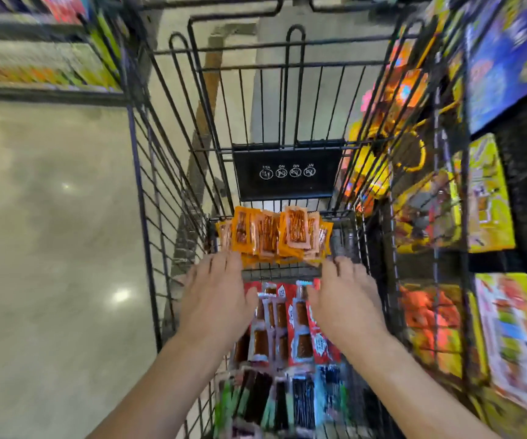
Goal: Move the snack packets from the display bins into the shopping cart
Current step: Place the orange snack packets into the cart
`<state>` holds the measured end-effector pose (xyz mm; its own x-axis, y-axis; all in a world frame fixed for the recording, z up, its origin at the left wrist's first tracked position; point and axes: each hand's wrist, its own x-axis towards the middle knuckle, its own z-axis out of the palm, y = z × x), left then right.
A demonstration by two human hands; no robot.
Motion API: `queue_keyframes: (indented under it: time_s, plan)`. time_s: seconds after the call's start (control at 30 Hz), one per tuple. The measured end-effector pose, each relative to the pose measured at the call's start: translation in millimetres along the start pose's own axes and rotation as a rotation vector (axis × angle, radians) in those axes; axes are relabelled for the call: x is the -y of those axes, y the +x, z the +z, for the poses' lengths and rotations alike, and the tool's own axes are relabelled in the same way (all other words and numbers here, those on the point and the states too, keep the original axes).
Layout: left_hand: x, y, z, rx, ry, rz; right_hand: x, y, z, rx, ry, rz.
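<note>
Two-handed: left hand point(214, 299) and right hand point(347, 301), fingers straight, close together, flank orange snack packets point(275, 236) in the shopping cart point(287, 188); even inward pressure should stop slips.

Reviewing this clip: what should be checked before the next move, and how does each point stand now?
1. Left hand empty: ok, fingers straight.
2. Right hand empty: ok, fingers straight.
3. Orange packets inside cart: ok, piled between both hands.
4. Red packets inside cart: ok, below the hands.
5. Display bins near: ok, beside cart's right.
6. Hands touching the pile: cannot tell, blurred.
</note>
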<state>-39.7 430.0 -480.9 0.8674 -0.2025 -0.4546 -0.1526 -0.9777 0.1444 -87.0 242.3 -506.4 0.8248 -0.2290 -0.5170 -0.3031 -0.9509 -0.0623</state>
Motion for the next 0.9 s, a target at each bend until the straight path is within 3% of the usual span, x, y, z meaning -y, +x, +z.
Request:
queue_keyframes:
  time_s: [0.3,0.6,0.9]
  plan:
    - [28,-161,-85,-0.011,0.141,0.229,30,-196,-62,-0.114,-0.126,0.016]
    - [75,-263,-139,-0.109,0.286,0.426,60,-377,-71,-0.25,-0.064,0.285]
    - [13,-326,-148,-0.22,0.329,0.75,55,-502,-56,-0.336,0.035,0.618]
